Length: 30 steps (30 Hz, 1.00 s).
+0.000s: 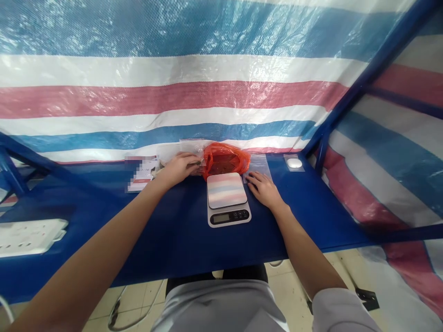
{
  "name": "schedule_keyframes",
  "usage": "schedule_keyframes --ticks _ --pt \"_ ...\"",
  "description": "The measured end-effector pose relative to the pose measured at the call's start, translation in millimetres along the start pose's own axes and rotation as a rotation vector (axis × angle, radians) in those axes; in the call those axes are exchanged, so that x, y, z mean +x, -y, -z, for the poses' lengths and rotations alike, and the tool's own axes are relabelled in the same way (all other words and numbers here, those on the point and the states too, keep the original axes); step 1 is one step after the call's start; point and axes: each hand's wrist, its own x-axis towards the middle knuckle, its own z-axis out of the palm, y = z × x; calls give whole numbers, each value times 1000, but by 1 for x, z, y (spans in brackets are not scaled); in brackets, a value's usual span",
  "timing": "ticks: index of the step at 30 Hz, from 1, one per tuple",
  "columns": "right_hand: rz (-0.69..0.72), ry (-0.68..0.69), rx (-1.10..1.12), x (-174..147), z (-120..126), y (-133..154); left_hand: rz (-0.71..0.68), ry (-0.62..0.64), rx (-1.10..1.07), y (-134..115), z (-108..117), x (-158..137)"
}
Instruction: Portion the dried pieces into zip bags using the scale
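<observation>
A white kitchen scale with a shiny, reflective plate and a dark display panel sits in the middle of the blue table. Directly behind it stands an orange plastic bag, its mouth open and something brownish inside. My left hand is at the left of that bag, fingers curled together on a clear plastic bag with contents I cannot make out. To the right of the scale, my right hand rests with fingers spread, its tips at the edge of a flat clear bag.
A printed card lies left of my left hand. A white rounded object on a small clear bag is at the back right. A white power strip occupies the left end. Blue frame bars and striped sheeting enclose the table.
</observation>
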Motion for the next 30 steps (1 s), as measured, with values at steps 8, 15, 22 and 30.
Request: schedule_keyframes --ticks 8,15,22,30 --pt "3 12 -7 0 1 1 33 -18 58 2 -3 -3" --pt "34 -38 4 2 3 1 -2 -103 87 5 -8 -2" --pt "78 -163 34 4 14 11 24 -346 -66 -9 11 -9" --pt "90 -262 338 17 37 49 195 -529 -621 -71 22 -35"
